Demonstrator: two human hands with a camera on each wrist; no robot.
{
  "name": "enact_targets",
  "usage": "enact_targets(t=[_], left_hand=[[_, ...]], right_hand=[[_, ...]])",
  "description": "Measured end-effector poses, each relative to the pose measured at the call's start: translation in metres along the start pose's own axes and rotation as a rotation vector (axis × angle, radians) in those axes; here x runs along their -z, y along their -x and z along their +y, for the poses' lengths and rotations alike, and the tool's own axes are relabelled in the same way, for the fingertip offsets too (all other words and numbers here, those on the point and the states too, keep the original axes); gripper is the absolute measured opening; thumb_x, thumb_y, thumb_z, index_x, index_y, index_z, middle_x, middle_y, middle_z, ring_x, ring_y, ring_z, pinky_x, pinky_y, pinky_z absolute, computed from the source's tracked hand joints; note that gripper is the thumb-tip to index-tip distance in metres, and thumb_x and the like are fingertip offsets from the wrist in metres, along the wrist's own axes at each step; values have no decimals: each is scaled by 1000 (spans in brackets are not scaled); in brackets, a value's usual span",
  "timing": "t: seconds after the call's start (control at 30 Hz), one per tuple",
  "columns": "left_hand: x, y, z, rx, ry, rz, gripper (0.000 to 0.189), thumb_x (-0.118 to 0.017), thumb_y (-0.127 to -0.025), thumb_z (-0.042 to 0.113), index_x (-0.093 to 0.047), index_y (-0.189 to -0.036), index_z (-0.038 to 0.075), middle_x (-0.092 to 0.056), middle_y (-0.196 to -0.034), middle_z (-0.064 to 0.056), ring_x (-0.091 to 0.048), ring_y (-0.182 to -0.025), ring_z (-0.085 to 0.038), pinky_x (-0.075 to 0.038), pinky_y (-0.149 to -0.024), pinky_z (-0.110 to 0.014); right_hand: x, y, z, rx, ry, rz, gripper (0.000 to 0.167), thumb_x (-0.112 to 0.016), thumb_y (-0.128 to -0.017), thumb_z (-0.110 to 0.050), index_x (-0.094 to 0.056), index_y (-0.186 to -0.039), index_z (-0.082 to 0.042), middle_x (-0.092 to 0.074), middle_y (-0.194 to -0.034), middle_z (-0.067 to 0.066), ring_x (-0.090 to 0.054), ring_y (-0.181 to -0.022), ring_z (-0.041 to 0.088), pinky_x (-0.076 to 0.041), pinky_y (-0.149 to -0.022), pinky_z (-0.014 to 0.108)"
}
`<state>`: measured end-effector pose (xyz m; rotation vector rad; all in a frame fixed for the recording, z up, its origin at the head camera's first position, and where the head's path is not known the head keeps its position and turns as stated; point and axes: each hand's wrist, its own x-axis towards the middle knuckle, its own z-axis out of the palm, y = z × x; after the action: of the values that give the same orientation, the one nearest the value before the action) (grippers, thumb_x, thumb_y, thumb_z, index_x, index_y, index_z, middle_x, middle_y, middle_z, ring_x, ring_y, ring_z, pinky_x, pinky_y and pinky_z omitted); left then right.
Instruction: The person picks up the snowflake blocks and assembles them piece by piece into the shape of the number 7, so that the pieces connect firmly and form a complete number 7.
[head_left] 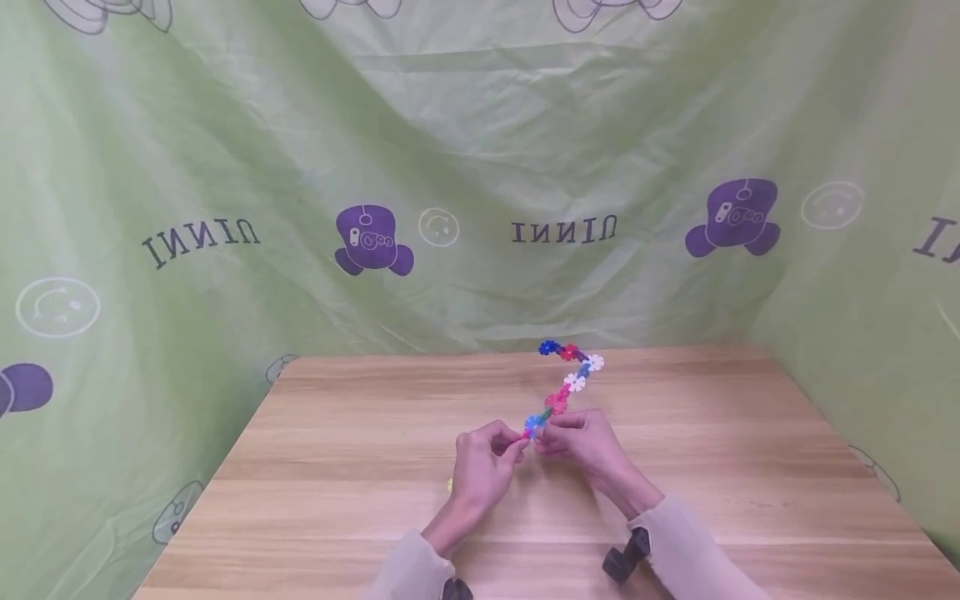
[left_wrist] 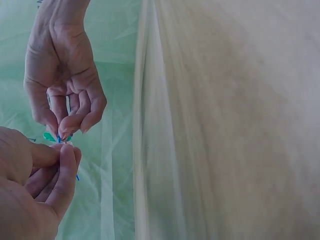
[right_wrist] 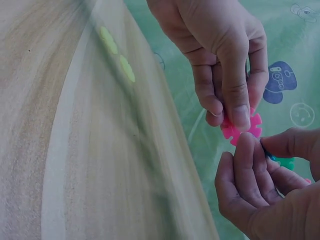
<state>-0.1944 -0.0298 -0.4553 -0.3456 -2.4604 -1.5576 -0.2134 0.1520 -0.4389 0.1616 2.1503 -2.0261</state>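
A chain of interlocked plastic snowflake discs (head_left: 574, 382), in blue, red, white, pink and green, rises from the hands and bends left at its far end. My left hand (head_left: 483, 468) pinches a pink snowflake disc (right_wrist: 229, 132) between thumb and fingers, clearest in the right wrist view. My right hand (head_left: 592, 452) grips the near end of the chain by a blue disc (head_left: 532, 423), beside a green disc (right_wrist: 286, 163). The fingertips of both hands meet at the joint. Whether the pink disc is slotted into the blue one is hidden by the fingers.
Two yellow discs (right_wrist: 127, 68) lie on the wooden table (head_left: 337, 417); in the head view the left hand mostly hides them. A green printed cloth (head_left: 480, 133) hangs behind and at the sides. A black device (head_left: 626, 557) is strapped to the right wrist.
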Motion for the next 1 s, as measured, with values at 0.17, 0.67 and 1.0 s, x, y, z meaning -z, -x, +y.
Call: enact_targets(t=[0.17,0.67,1.0], left_hand=[[11,-5,-2,14,-24,-78,5,-83,-91,13,-79,-91,10,-82,-89,-6,-77,-79,-9,-61,-70,-17],[63,-7,-33,33,-286,-364,18,-84,-89,24,-80,-97,9,-73,-79,6,-61,-72,-4,-53,-66,-19],[91,2,-61,41,-361,-458,27,-92,-78,27,-77,-96,13,-67,-84,6,-56,-75,-6,-49,-67,-20]], right_hand=[[-2,3,-1,7,-9,-10,22,-68,-94,4,-74,-115,9,-80,-100,19,-79,-83,22,-67,-83,36],[0,0,2,5,-13,12,24,-69,-96,2,-73,-118,9,-80,-104,20,-80,-86,23,-67,-87,39],[0,1,1,13,-17,-3,24,-71,-96,0,-74,-118,9,-81,-103,18,-81,-87,22,-65,-91,44]])
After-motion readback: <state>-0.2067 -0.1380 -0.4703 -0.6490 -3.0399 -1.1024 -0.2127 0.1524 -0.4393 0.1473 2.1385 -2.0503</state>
